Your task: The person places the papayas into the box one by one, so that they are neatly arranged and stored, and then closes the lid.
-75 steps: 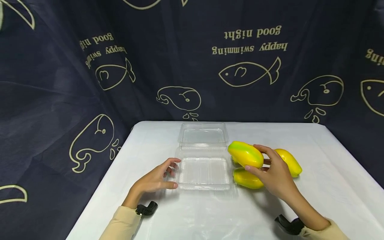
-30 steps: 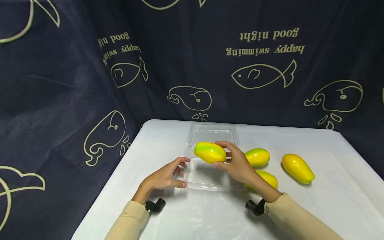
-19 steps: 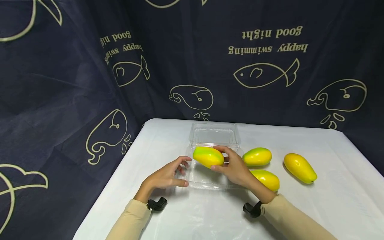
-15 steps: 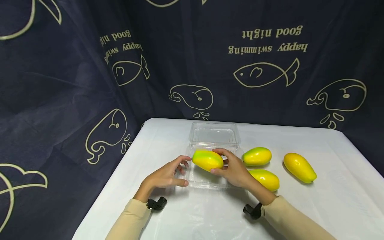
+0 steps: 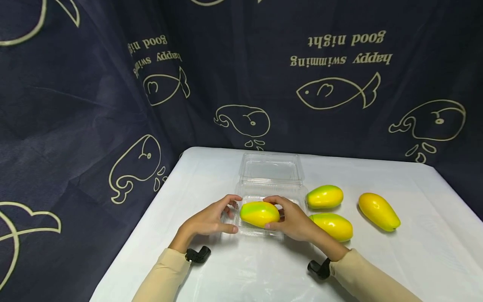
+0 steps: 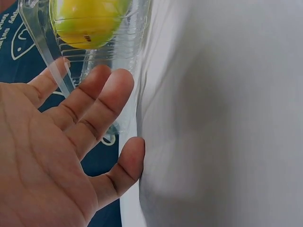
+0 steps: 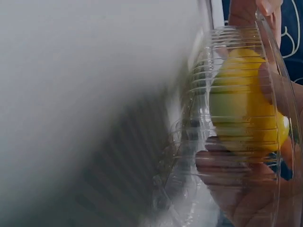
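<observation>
In the head view, my right hand (image 5: 298,220) holds a yellow-green papaya (image 5: 259,214) between thumb and fingers, low inside the base of a clear plastic clamshell box (image 5: 245,230). Its lid (image 5: 271,168) lies folded back on the far side. My left hand (image 5: 205,220) is at the box's left edge, fingers relaxed and spread from the thumb, holding nothing. The left wrist view has these fingertips right at the box wall (image 6: 135,33), with the papaya's end (image 6: 90,23) beyond. Through the ribbed clear wall, the right wrist view shows fingers around the papaya (image 7: 241,104).
Two more yellow-green papayas (image 5: 325,197) (image 5: 333,227) lie just right of the box. Farther right is a yellower papaya (image 5: 378,212). Everything stands on a white-covered table (image 5: 245,272), with a dark patterned curtain (image 5: 234,75) behind and to the left.
My right hand has carried the papaya left from beside the others to over the box, then lowered it into the base. The left hand has stayed at the box's left edge.
</observation>
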`<state>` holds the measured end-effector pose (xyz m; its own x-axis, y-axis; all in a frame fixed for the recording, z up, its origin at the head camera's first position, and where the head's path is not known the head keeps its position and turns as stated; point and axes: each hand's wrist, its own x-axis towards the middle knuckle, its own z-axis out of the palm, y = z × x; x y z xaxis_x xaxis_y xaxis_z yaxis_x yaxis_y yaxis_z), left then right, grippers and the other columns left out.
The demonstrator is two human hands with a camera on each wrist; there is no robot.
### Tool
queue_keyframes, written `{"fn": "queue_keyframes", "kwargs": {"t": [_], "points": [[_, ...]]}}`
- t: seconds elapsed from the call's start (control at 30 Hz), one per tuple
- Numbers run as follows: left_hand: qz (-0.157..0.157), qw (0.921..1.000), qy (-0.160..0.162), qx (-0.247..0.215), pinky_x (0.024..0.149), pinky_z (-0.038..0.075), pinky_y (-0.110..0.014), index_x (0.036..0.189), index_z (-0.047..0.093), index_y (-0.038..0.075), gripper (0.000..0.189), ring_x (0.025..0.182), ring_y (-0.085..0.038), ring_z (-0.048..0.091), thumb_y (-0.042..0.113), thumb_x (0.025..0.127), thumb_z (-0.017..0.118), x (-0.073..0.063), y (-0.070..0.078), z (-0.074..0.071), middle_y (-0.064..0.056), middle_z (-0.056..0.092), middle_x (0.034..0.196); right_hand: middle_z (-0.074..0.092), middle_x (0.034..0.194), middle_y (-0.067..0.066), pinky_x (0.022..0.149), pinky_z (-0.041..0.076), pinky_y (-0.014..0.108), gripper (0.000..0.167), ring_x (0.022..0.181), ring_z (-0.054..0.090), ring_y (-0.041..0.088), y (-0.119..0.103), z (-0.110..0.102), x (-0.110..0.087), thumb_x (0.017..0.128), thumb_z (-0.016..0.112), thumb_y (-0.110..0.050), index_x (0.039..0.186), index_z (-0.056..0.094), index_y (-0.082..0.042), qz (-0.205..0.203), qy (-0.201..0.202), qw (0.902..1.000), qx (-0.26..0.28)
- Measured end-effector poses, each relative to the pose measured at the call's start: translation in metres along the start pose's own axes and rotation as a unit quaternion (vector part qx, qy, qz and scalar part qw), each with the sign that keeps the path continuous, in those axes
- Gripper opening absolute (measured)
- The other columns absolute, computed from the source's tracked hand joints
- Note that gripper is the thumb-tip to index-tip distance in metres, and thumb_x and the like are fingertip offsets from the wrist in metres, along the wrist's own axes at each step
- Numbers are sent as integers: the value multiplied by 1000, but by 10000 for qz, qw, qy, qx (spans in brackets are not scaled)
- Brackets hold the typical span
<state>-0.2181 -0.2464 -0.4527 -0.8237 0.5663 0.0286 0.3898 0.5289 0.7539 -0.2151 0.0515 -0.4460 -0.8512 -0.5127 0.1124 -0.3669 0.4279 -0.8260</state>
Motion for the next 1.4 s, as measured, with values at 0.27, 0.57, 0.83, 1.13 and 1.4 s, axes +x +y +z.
{"fn": "queue_keyframes", "kwargs": {"t": [0.27,0.57,0.83,1.13,1.4], "points": [[17,10000,33,37,95,47,-45,149,38,20,84,104,-21,60,33,79,83,2,2,0,1,53,130,57,141,9,89,57,31,65,111,67,28,0,-2,3,84,82,-15,141,51,-9,-52,-285,9996,42],[-24,10000,4,8,96,46,-45,149,38,21,85,105,-21,60,34,79,84,4,4,1,0,53,130,54,145,10,89,57,30,66,110,67,27,1,-5,3,86,80,-17,143,50,-8,-166,-470,9987,109],[-46,10000,-44,19,96,46,-45,149,38,21,85,105,-22,60,34,79,83,5,6,1,-1,53,131,50,148,14,92,56,35,68,114,66,32,0,-10,2,87,78,-16,146,47,-7,-195,-652,9974,247],[-98,9999,-33,26,95,46,-45,149,38,21,83,106,-23,60,33,80,81,3,6,2,0,54,130,50,148,15,96,55,40,69,116,64,32,2,-13,3,90,76,-21,150,44,-10,-203,-801,9963,255],[-127,9999,-7,34,95,46,-44,149,38,22,83,105,-21,59,34,79,82,0,3,1,0,54,130,44,153,18,102,50,49,70,130,55,43,-1,-24,3,88,78,-20,150,45,-17,-16,-651,9964,552]]}}
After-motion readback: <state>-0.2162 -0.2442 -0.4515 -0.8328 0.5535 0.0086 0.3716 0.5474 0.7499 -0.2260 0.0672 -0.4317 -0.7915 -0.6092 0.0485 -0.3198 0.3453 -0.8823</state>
